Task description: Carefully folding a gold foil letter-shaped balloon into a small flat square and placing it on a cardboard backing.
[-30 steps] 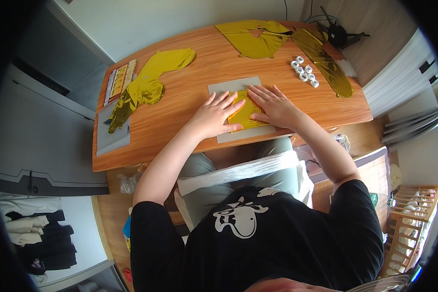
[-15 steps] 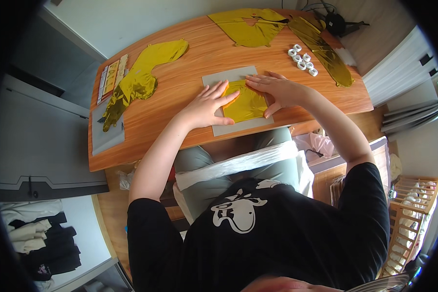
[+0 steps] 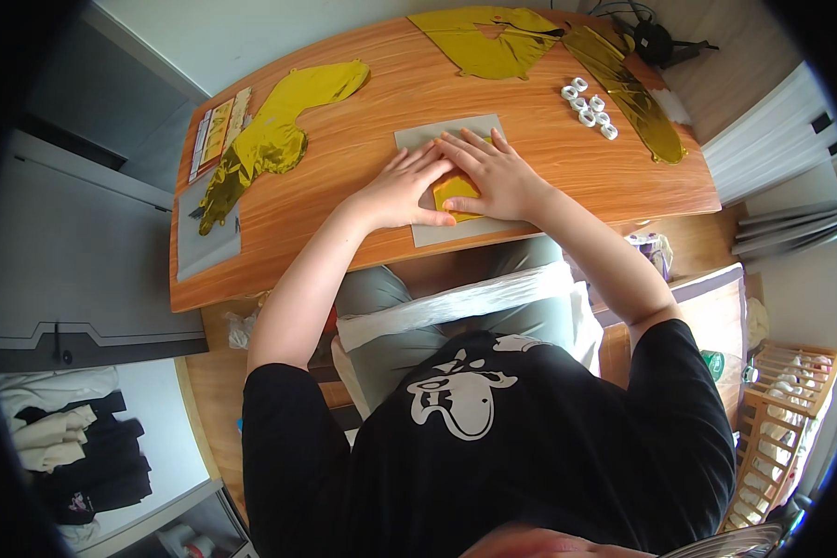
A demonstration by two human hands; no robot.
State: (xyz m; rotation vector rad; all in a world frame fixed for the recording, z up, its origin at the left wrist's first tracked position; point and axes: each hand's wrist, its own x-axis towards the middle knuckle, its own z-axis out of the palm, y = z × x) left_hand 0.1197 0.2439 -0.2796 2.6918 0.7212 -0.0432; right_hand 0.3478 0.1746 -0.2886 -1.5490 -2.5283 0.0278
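Both hands have drawn closer together since the earlier frames, and the yellow piece between them shows smaller, now mostly covered.

Along the worktop's [image 3: 344,177] left edge lies a grey mat [image 3: 206,244] with a crumpled gold foil balloon [image 3: 265,139] spilling off it toward the far side, beside a flat sheet of coloured strips [image 3: 219,130].

Near the middle of the front edge sits a grey board [image 3: 437,135]. On it the left hand [image 3: 400,191] rests flat, fingers spread and extended, pressing down and gripping nothing. Just beside it lies the folded gold foil piece [image 3: 454,192], only a small yellow patch showing between the two hands. The right hand [image 3: 491,172] also lies flat with open fingers, palm over the foil, touching the left hand's fingertips.

That foil looks thin, light and slick, and probably springs back from a fold and creases for good where pinched hard. Flat pressure holds it; to lift it, the exposed near edge by the board's front rim seems the best place to pinch.

At the far edge lie a flattened gold balloon [image 3: 484,42] and, toward the right corner, a long gold foil strip [image 3: 628,93] with a cluster of small white rings [image 3: 588,107] between them.
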